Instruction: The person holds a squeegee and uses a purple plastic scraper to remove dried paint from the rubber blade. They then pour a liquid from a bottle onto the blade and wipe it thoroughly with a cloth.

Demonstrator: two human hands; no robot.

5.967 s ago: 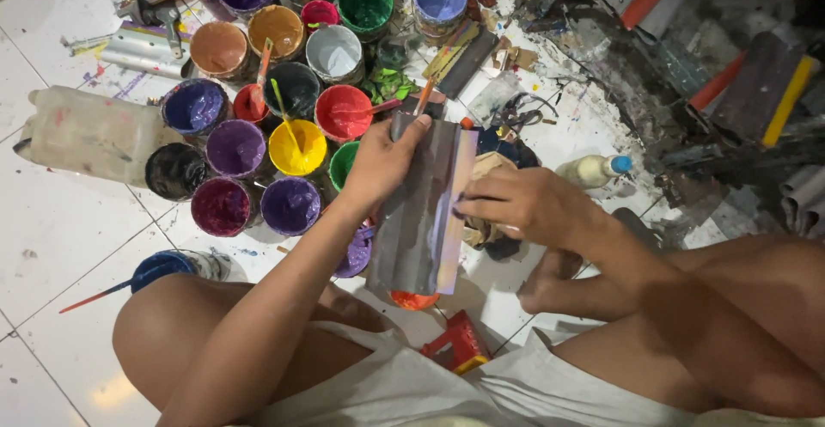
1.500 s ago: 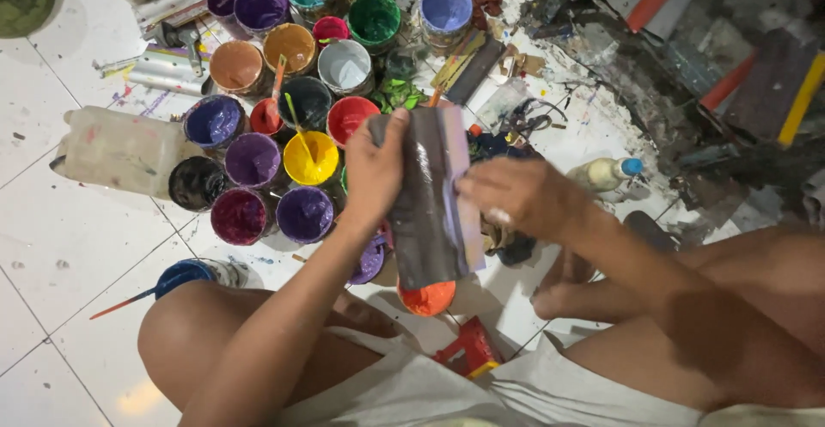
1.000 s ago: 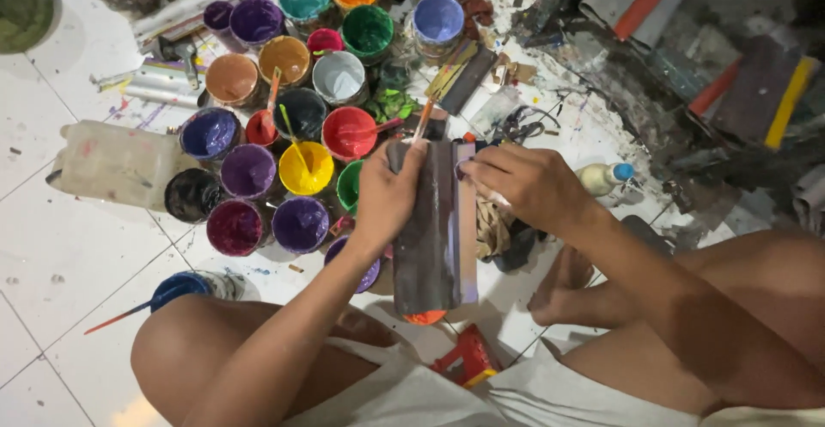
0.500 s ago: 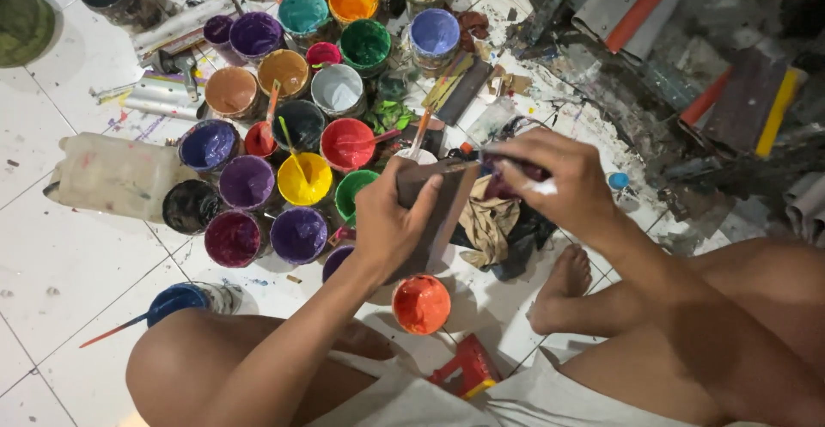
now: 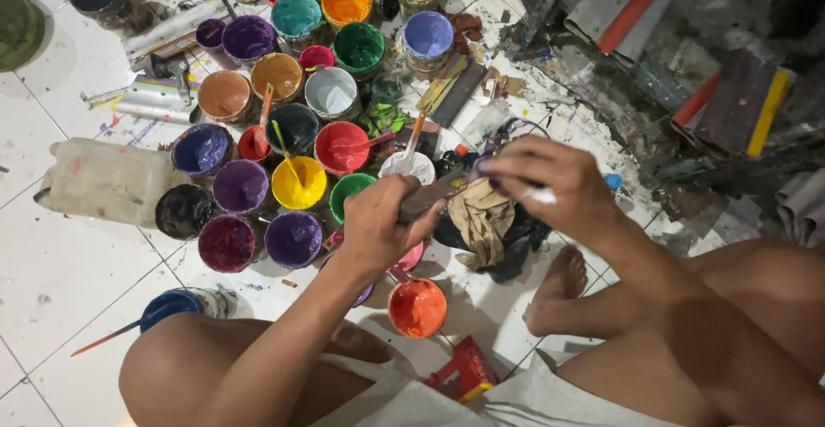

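Orange paint, open and wet, in a small cup (image 5: 417, 307) on the white tiled floor (image 5: 51, 272), nearest the knees, just beyond a small red block (image 5: 464, 374). Directly above the cup, left hand (image 5: 378, 225) clenched around the near end of a dark flat piece (image 5: 430, 197), held tilted and clear of the floor. Right hand (image 5: 541, 186), smeared white across the knuckles, closed on the far end of the same piece, over a crumpled tan rag (image 5: 481, 221). Just beyond the hands, a white pot (image 5: 408, 167), a green pot (image 5: 351, 193), a red pot (image 5: 341, 146) with a stick standing in it and a yellow pot (image 5: 298, 184), all uncovered and crowded rim to rim. Off to the left, a cloudy plastic jug (image 5: 94, 178) lying on its side.

Likely trouble, as a judgement: a slip from paint-slick fingers, dropping the piece into the orange cup or against the stick handles and tipping a pot into its neighbours. Also a wrist or forearm dragging across an open rim, given so little room between pots.
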